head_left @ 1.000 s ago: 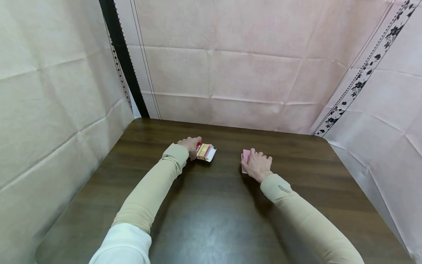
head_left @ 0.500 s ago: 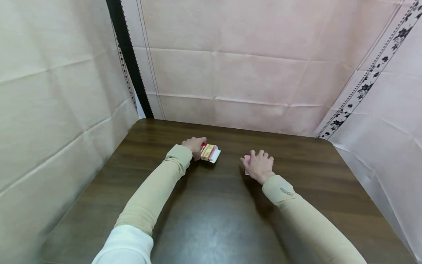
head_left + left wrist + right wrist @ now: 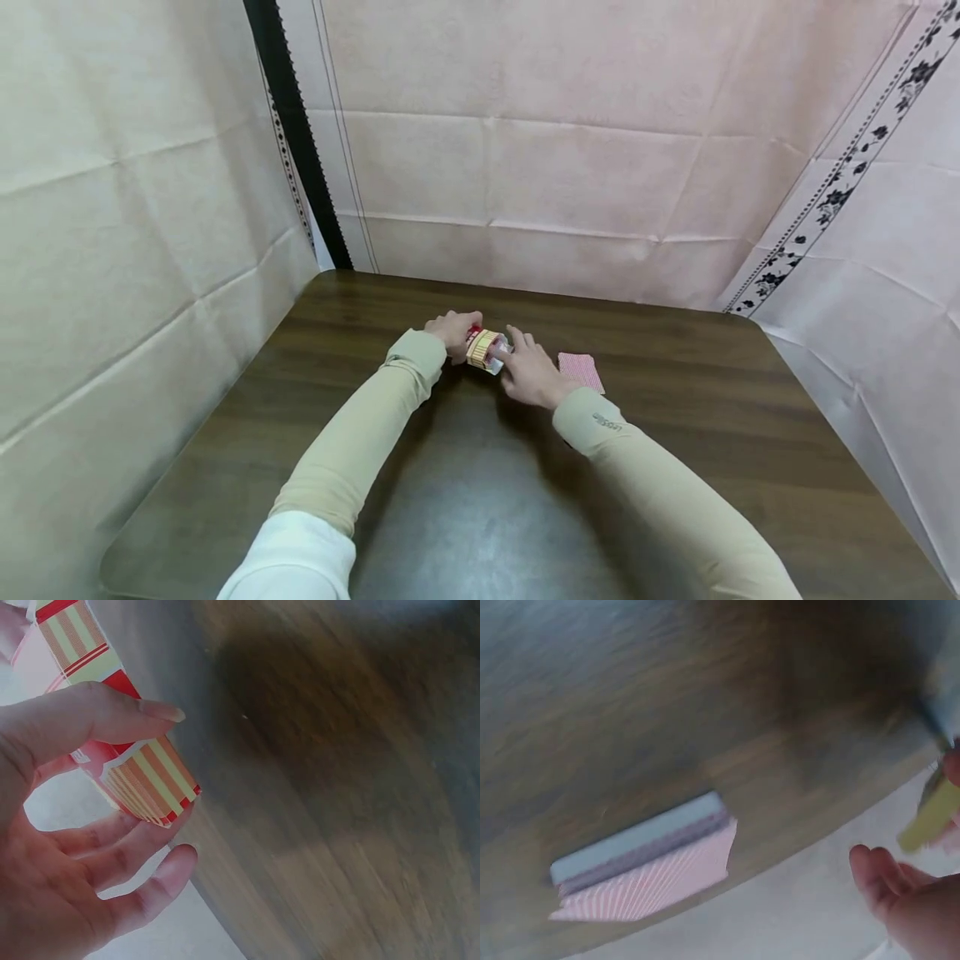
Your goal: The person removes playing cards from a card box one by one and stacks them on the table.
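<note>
My left hand grips a small striped carton in red, yellow and cream. The left wrist view shows the thumb across one face of the carton and the fingers beneath it. Its pale end flap points right. My right hand reaches in from the right, fingers extended, with fingertips right at that open end and overlapping the flap. Behind the right wrist, a deck of playing cards with pink patterned backs lies on the table. In the right wrist view the deck appears slanted, its edges stepped.
A dark brown wooden table with rounded corners lies under both arms. Pale creased cloth hangs behind and at both sides, with a black strip at the back left and a floral border at right.
My right hand has left the pink-backed deck and moved left to the carton's open end. The deck now lies uncovered. My left hand still holds the carton, nearly in place.
</note>
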A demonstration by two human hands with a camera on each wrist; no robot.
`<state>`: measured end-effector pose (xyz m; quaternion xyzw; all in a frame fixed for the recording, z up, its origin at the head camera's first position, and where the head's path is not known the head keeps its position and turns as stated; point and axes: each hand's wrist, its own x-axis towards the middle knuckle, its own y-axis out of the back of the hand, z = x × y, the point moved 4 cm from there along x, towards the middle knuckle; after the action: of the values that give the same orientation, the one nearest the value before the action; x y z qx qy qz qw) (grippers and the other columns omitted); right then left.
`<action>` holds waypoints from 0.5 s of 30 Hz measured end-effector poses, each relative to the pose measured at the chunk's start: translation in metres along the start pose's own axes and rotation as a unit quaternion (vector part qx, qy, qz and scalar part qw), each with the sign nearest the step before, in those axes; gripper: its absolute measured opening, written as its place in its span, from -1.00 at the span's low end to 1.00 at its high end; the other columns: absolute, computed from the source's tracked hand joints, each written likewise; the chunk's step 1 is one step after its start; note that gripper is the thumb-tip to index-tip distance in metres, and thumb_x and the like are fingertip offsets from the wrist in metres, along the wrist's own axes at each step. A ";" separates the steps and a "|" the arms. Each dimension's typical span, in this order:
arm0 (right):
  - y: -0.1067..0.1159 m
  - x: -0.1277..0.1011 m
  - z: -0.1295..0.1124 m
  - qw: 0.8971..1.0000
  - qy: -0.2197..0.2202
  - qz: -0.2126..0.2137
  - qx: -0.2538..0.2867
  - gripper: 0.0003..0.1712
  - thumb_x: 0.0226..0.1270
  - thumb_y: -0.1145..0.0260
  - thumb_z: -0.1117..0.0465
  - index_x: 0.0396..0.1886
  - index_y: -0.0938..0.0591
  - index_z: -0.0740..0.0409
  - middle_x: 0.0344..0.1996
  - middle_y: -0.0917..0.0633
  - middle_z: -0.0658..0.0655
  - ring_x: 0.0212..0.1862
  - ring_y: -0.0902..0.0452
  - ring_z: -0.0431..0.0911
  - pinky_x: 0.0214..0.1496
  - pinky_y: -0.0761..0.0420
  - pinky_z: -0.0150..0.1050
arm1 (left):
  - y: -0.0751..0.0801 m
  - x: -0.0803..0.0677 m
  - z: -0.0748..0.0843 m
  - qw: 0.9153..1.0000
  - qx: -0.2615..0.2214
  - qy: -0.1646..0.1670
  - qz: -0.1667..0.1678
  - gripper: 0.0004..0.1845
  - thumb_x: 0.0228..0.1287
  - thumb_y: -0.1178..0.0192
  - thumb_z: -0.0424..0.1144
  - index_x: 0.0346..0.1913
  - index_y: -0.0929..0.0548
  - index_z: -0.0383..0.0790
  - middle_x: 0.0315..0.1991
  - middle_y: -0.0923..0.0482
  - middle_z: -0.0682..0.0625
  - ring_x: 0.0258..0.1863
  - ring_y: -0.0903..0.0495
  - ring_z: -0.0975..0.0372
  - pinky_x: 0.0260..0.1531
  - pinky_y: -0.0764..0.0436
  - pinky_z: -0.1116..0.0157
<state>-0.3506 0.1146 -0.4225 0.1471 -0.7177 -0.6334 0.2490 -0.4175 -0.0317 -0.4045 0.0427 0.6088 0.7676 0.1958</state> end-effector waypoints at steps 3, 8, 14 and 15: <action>-0.013 0.004 -0.004 1.000 0.000 -0.012 -0.009 -0.50 0.17 -0.24 0.20 0.16 -0.55 0.06 0.48 0.02 0.44 0.32 -0.20 0.30 0.19 -0.43 0.20 | -0.001 -0.001 0.003 1.000 0.002 -0.004 -0.008 -0.34 -0.24 -0.39 -0.53 -0.03 -0.42 0.04 -0.14 -0.53 -0.08 -0.29 -0.49 0.05 -0.41 -0.49 0.16; -0.023 0.001 -0.004 1.000 -0.011 -0.009 0.001 -0.56 0.14 -0.29 0.14 0.07 -0.58 0.04 0.50 0.12 0.41 0.37 -0.12 0.29 0.18 -0.42 0.19 | -0.006 -0.002 0.004 1.000 0.005 -0.007 -0.015 -0.32 -0.27 -0.39 -0.56 -0.03 -0.43 0.06 -0.12 -0.54 -0.09 -0.29 -0.49 0.05 -0.40 -0.48 0.16; -0.012 0.001 0.003 0.999 -0.003 0.029 0.029 -0.49 0.20 -0.33 0.04 0.18 -0.53 -0.05 0.46 -0.10 0.37 0.32 -0.23 0.25 0.23 -0.42 0.18 | -0.003 0.002 -0.002 1.000 0.000 0.009 -0.002 -0.31 -0.26 -0.39 -0.57 -0.03 -0.42 0.06 -0.11 -0.53 -0.09 -0.27 -0.48 0.05 -0.32 -0.46 0.15; -0.010 0.001 0.004 0.999 0.001 0.036 0.031 -0.48 0.22 -0.33 0.00 0.19 -0.53 -0.03 0.44 -0.15 0.36 0.29 -0.26 0.23 0.23 -0.43 0.16 | -0.002 0.003 -0.003 1.000 -0.002 0.010 -0.003 -0.31 -0.26 -0.39 -0.57 -0.03 -0.42 0.06 -0.11 -0.53 -0.08 -0.27 -0.48 0.05 -0.31 -0.46 0.14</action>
<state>-0.3548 0.1161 -0.4322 0.1292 -0.7420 -0.6011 0.2674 -0.4202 -0.0330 -0.4080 0.0331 0.6096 0.7684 0.1917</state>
